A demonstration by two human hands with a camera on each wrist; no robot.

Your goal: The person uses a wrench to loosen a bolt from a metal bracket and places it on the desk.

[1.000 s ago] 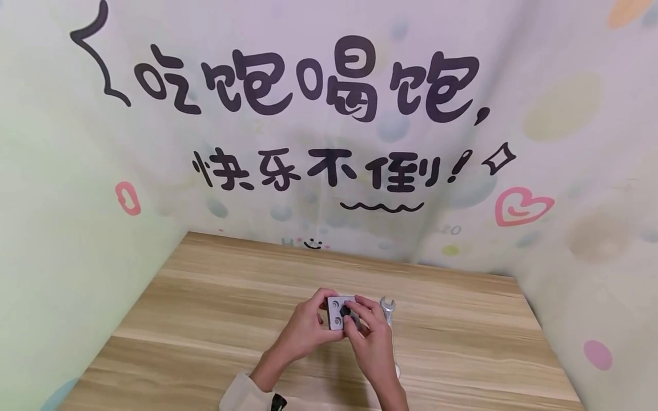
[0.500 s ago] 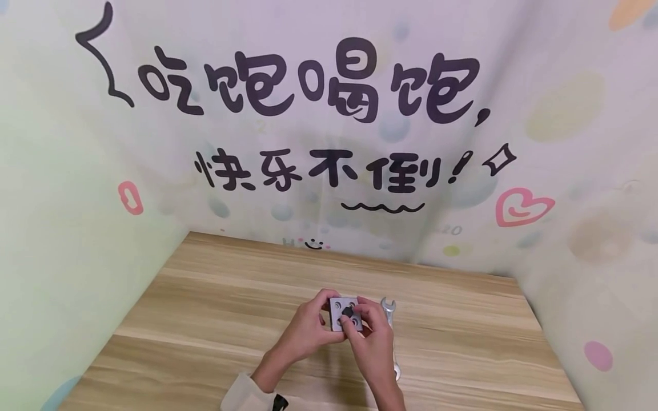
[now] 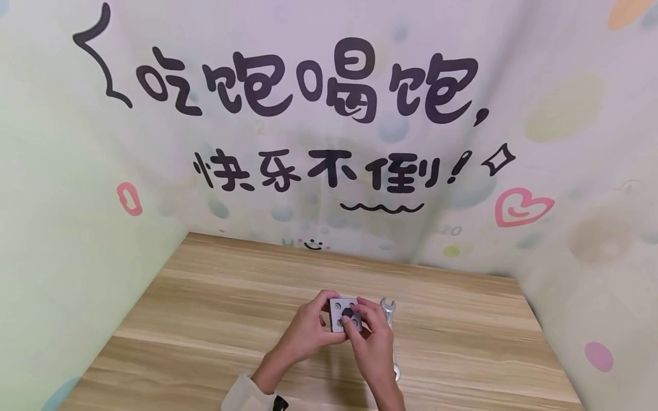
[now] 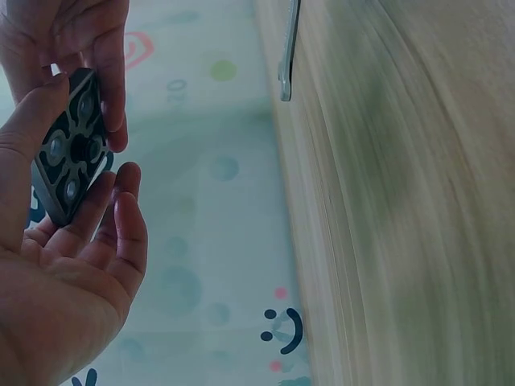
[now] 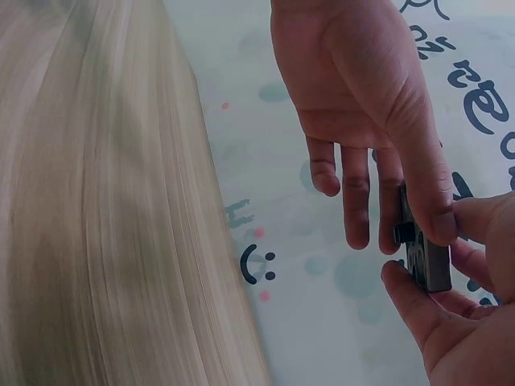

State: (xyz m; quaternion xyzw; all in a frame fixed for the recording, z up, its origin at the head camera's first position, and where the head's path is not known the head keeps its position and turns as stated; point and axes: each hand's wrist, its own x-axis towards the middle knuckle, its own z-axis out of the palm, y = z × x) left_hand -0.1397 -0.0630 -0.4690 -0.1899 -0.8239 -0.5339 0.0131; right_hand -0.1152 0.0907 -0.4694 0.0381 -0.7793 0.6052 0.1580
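A square grey metal plate with a round hole near each corner is held tilted up above the table in the head view. My left hand grips it by its left and lower edges. Thumb and index finger of my right hand pinch a black bolt with a hex-looking head at the plate's centre. In the left wrist view the plate's other face shows dark, crossed ribs and a dark central stub. Seen nearly edge-on in the right wrist view, the plate has a black stub jutting out.
A silver wrench lies on the wooden table just right of my right hand, which partly covers it. Behind the table hangs a pale printed backdrop with writing, and similar walls stand at both sides.
The plate has shifted slightly right and turned to face me more. My right index finger has slid from the bolt's top to its right side, baring more holes.
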